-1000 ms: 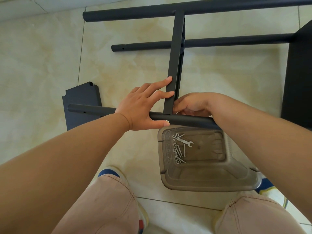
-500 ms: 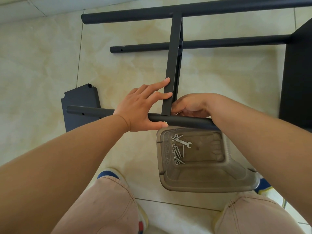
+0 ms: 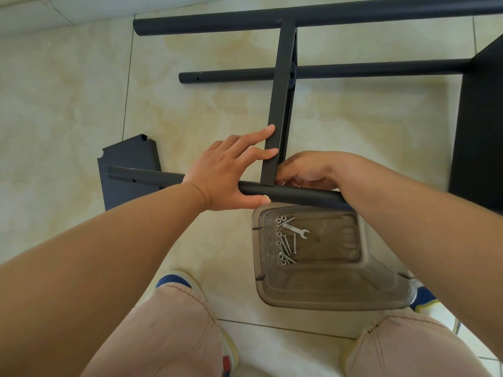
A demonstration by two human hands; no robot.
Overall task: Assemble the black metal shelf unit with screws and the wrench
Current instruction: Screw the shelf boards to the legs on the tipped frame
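Note:
A black shelf frame lies on the tiled floor with a far tube (image 3: 353, 14), a middle tube (image 3: 367, 70) and a near tube (image 3: 141, 177). An upright black cross panel (image 3: 283, 77) joins the near tube. My left hand (image 3: 226, 172) braces that joint: its straight fingers press the panel's left face and the thumb lies along the near tube's front. My right hand (image 3: 307, 172) sits on the panel's right side, its curled fingers pinching a small metal screw (image 3: 284, 183) at the joint. The wrench (image 3: 296, 230) and several loose screws (image 3: 285, 248) lie in a clear plastic box (image 3: 326, 297).
A loose black panel (image 3: 128, 159) lies flat on the floor under the near tube's left end. A large black shelf panel (image 3: 479, 118) stands at the right edge. My knees and shoes fill the bottom of the view, close to the box.
Both hands stay at the joint of the cross panel and near tube. Only the view has shifted slightly.

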